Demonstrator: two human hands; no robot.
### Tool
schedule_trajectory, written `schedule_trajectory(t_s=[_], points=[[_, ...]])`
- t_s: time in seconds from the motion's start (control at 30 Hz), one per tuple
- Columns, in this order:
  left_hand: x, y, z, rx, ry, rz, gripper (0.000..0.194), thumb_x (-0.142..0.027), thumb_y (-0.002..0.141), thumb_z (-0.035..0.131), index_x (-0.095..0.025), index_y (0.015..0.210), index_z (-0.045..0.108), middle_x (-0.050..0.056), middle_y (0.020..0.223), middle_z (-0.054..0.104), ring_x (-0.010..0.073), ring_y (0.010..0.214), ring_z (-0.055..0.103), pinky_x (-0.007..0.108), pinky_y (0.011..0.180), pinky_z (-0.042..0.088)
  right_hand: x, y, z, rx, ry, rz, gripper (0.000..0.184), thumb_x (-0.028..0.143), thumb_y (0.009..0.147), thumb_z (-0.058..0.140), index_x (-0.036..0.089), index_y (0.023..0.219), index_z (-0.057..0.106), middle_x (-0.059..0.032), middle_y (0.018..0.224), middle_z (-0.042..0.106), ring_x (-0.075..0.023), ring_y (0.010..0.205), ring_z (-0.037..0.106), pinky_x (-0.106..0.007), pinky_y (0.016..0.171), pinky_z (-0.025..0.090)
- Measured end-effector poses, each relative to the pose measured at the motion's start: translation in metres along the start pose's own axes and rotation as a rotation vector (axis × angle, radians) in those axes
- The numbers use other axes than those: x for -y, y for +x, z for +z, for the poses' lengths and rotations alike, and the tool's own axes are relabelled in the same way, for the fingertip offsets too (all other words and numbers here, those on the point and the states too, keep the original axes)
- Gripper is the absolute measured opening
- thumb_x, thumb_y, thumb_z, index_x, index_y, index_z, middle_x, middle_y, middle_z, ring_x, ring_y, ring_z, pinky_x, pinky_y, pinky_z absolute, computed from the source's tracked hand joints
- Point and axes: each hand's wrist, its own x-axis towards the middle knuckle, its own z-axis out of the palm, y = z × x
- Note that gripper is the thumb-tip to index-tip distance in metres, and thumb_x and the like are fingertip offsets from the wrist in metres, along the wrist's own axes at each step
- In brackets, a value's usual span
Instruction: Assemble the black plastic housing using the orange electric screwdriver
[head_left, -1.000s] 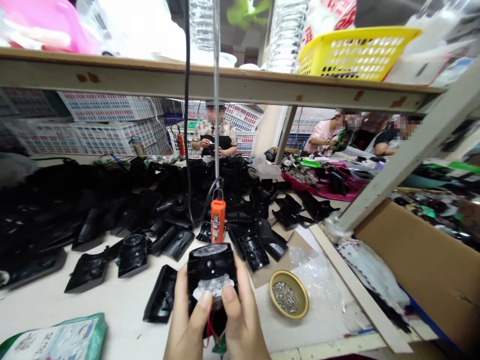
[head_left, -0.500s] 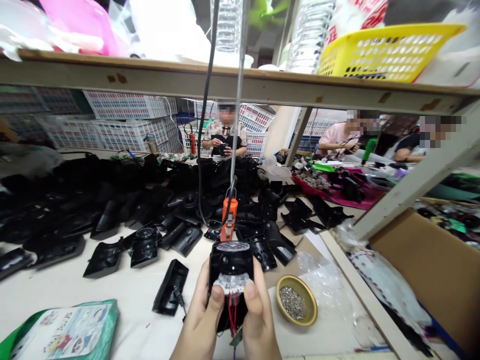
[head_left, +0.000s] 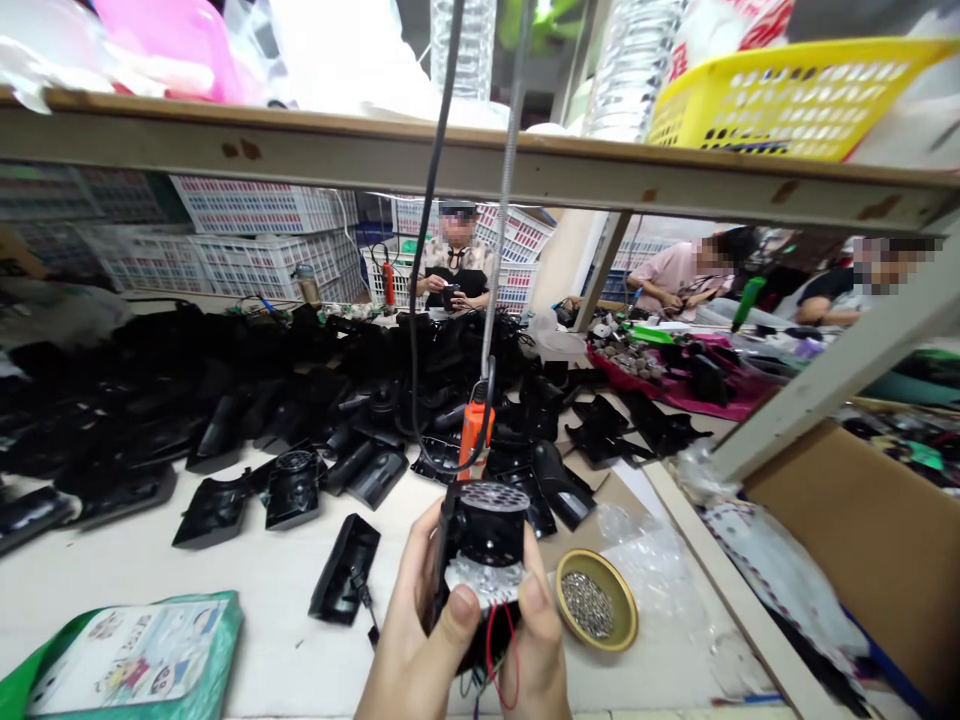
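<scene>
Between my two hands is a black plastic housing [head_left: 491, 530] with a round grille at its far end. A clear part sits inside it, and red wires [head_left: 501, 650] hang from the near side. My left hand [head_left: 424, 620] is wrapped round the left side, thumb on top. On the right side, my right hand [head_left: 541, 630] grips it the same way. Just beyond the housing hangs an orange electric screwdriver [head_left: 474, 435] on a spring and black cable. A yellow bowl of small screws [head_left: 596, 600] stands right of my right hand.
Black housing halves [head_left: 289, 490] lie heaped across the back and left of the table. One half with a cord [head_left: 345, 570] is left of my hands. A green bag [head_left: 150, 655] lies front left. A shelf beam [head_left: 360, 165] crosses above; co-workers sit beyond.
Both hands and the housing have shifted slightly right in view and tilted a little. The red wires now loop out to the right. The hanging screwdriver also appears further right.
</scene>
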Motion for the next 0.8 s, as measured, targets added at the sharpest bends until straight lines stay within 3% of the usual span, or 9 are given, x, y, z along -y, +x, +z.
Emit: schedule_trajectory(t_s=[0.1, 0.23, 0.33, 0.43, 0.5, 0.67, 0.8], points=[[-0.001, -0.004, 0.006, 0.007, 0.004, 0.038, 0.082, -0.067, 0.078, 0.076, -0.024, 0.143, 0.052, 0.011, 0.150, 0.058, 0.0345, 0.134, 0.057, 0.035, 0.108, 0.050, -0.003, -0.004, -0.008, -0.007, 0.075, -0.027, 0.067, 0.068, 0.097, 0.046, 0.024, 0.148, 0.056, -0.0110, 0.134, 0.066, -0.0372, 0.128, 0.059, -0.050, 0.103, 0.054], [-0.008, -0.015, 0.018, -0.043, -0.016, 0.022, 0.078, -0.064, 0.081, 0.076, -0.025, 0.145, 0.055, 0.010, 0.147, 0.062, 0.0330, 0.136, 0.057, 0.035, 0.109, 0.051, 0.014, -0.008, -0.009, -0.032, 0.218, 0.089, 0.066, 0.068, 0.094, 0.056, 0.027, 0.145, 0.058, -0.0096, 0.136, 0.065, -0.0394, 0.128, 0.059, -0.053, 0.103, 0.053], [-0.011, -0.024, 0.023, -0.051, -0.024, -0.031, 0.069, -0.059, 0.089, 0.069, -0.030, 0.148, 0.053, 0.007, 0.152, 0.057, 0.0312, 0.144, 0.048, 0.037, 0.120, 0.041, 0.034, -0.008, -0.004, 0.008, 0.317, 0.144, 0.070, 0.070, 0.087, 0.064, 0.028, 0.143, 0.059, -0.0086, 0.135, 0.066, -0.0405, 0.129, 0.058, -0.054, 0.103, 0.052], [-0.010, -0.026, 0.022, -0.060, -0.055, -0.085, 0.064, -0.060, 0.091, 0.065, -0.034, 0.149, 0.052, 0.003, 0.156, 0.053, 0.0292, 0.149, 0.042, 0.040, 0.127, 0.027, 0.047, -0.010, 0.002, -0.066, 0.269, 0.155, 0.074, 0.071, 0.084, 0.071, 0.026, 0.142, 0.059, -0.0089, 0.139, 0.063, -0.0392, 0.135, 0.052, -0.052, 0.111, 0.046], [-0.006, -0.024, 0.019, -0.074, -0.064, -0.094, 0.068, -0.063, 0.089, 0.065, -0.032, 0.148, 0.052, 0.005, 0.156, 0.052, 0.0309, 0.149, 0.040, 0.042, 0.128, 0.025, 0.051, -0.011, 0.006, -0.089, 0.224, 0.115, 0.071, 0.071, 0.086, 0.070, 0.027, 0.142, 0.059, -0.0078, 0.142, 0.061, -0.0369, 0.138, 0.050, -0.049, 0.114, 0.043], [-0.001, -0.013, 0.009, 0.016, -0.091, -0.029, 0.098, -0.079, 0.070, 0.074, -0.023, 0.146, 0.053, 0.015, 0.149, 0.058, 0.0413, 0.143, 0.046, 0.048, 0.118, 0.041, 0.048, -0.010, 0.008, 0.027, 0.142, 0.007, 0.069, 0.069, 0.093, 0.064, 0.026, 0.146, 0.055, -0.0090, 0.145, 0.058, -0.0360, 0.135, 0.053, -0.047, 0.111, 0.048], [-0.003, -0.008, 0.002, -0.117, 0.019, -0.094, 0.090, -0.071, 0.068, 0.082, -0.021, 0.139, 0.059, 0.014, 0.141, 0.065, 0.0367, 0.135, 0.055, 0.043, 0.114, 0.045, 0.036, -0.007, -0.001, 0.089, -0.059, -0.046, 0.066, 0.072, 0.098, 0.054, 0.033, 0.152, 0.046, -0.0047, 0.149, 0.053, -0.0285, 0.138, 0.050, -0.040, 0.113, 0.046]])
